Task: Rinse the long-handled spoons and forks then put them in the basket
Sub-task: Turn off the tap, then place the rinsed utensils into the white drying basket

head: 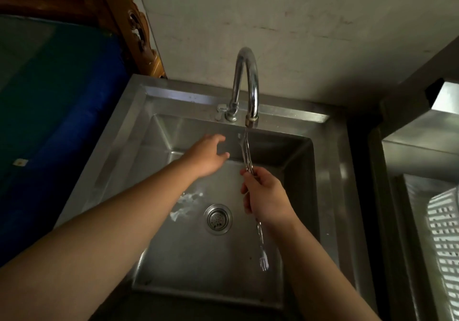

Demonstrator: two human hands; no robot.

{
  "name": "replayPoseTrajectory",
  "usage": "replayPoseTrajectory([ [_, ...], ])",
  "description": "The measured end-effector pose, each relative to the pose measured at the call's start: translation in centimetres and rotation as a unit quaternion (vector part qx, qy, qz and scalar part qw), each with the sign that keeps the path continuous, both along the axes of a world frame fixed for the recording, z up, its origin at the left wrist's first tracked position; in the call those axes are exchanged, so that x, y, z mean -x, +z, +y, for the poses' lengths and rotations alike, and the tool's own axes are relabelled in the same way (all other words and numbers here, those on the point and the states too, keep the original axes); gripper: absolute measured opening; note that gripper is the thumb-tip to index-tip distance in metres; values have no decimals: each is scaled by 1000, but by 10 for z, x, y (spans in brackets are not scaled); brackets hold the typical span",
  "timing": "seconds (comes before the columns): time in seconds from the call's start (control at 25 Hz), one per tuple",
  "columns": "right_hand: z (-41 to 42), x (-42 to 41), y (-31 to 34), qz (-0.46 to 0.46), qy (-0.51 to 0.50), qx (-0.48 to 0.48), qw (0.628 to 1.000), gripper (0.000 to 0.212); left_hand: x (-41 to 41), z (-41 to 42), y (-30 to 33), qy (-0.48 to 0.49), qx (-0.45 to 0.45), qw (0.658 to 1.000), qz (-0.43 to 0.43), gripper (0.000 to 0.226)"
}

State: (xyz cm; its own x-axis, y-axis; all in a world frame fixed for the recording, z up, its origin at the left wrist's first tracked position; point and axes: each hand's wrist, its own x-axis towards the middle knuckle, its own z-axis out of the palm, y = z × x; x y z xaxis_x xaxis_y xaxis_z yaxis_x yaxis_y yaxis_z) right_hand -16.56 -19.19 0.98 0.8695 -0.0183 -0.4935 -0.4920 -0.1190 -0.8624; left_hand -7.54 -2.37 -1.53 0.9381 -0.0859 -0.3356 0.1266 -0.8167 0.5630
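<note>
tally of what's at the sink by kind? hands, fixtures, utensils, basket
Hands: 2, the left hand open above the sink, the right hand gripping the utensils
Faucets: 1
Sinks: 1
Drains: 1
Baskets: 1, the white basket at right
Utensil bundles: 1; pieces in it cannot be counted, one fork end shows
Total: 7

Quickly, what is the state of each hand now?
Left hand: open, holding nothing, over the sink.
Right hand: grips the long-handled cutlery under the tap.
</note>
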Motion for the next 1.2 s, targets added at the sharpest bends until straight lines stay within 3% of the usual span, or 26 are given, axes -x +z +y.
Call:
replayPoseTrajectory([
  [0.08,0,7,5,26,-19,-56,998,15,37,-5,8,59,73,995,44,41],
  [0.16,-1,15,11,40,-27,-82,996,15,79,-11,19,141,189,966,104,22],
  [0.28,-4,34,22,24,-7,-49,998,16,137,-18,44,227,352,882,216,28],
  [0.4,-1,56,40,20,2,-63,998,18,174,-17,72,227,454,827,241,26],
  [0.52,8,77,59,-5,4,-64,998,18,193,-13,91,187,459,849,185,13],
  [0.68,23,116,96,-30,-29,-97,994,13,225,-4,116,170,416,887,105,14],
  [0.92,32,200,150,-63,-34,-66,995,11,283,17,146,76,459,876,124,13],
  [1.2,12,266,187,-63,-114,5,991,7,327,-4,165,66,501,848,159,10],
])
